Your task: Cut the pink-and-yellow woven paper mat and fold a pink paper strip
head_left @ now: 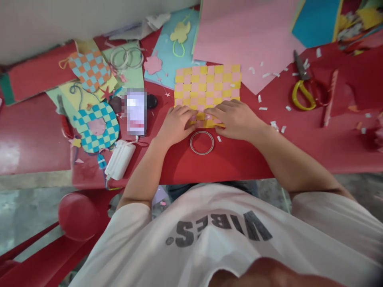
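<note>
A woven mat of pink and yellow paper strips (206, 85) lies on the red table (239, 155) in front of me. Both hands rest on its near edge. My left hand (176, 123) has its fingers curled down onto the mat's lower left strips. My right hand (235, 117) lies over the lower right, fingers pressed together on a strip end. The fingertips of both hands meet near the middle of the edge. A clear tape ring (202, 142) sits just below my hands.
A phone (136, 111), a white power bank (120, 158) and woven blue-green and orange paper pieces (97, 125) lie at left. A large pink sheet (248, 36) lies behind the mat. Yellow-handled scissors (303, 89) and a pencil (329, 99) lie at right, among paper scraps.
</note>
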A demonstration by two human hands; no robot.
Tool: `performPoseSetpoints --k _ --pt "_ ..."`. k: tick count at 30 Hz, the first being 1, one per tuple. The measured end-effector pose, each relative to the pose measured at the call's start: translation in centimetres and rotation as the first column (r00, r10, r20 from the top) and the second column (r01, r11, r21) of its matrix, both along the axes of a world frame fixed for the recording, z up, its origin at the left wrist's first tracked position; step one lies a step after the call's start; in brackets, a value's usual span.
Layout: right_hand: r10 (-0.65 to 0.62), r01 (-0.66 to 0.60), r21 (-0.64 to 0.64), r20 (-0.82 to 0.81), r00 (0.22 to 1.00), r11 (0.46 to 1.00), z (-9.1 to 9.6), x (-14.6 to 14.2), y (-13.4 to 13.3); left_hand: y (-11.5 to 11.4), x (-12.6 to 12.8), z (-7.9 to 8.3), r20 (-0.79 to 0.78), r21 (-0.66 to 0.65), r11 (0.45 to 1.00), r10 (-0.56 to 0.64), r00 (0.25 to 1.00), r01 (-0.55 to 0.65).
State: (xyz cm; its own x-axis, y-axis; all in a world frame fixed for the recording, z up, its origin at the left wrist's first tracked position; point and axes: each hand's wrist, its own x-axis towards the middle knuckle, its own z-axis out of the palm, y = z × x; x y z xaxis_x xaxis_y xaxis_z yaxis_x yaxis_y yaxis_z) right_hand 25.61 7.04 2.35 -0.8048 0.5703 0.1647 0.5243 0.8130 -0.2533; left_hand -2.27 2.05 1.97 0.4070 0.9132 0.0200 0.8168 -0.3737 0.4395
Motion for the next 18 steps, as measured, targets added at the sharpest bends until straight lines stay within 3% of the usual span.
performPoseSetpoints --k 11,15,18 --pt "-0.021 0.020 -0.049 -0.010 1.000 0.999 -0.2 0.6 0.8 0.0 0.1 -0.2 -0.038 0.042 0.999 0.000 0.999 0.001" --pt "-0.031 0.027 -0.074 -0.055 0.998 0.997 -0.8 0.7 1.4 -0.3 1.3 0.2 -0.058 0.078 0.997 0.022 0.998 -0.017" --pt "-0.027 0.020 -0.107 -0.065 0.998 0.994 -1.0 0.7 1.6 0.3 2.9 0.7 -0.070 0.085 0.996 -0.034 0.997 0.040"
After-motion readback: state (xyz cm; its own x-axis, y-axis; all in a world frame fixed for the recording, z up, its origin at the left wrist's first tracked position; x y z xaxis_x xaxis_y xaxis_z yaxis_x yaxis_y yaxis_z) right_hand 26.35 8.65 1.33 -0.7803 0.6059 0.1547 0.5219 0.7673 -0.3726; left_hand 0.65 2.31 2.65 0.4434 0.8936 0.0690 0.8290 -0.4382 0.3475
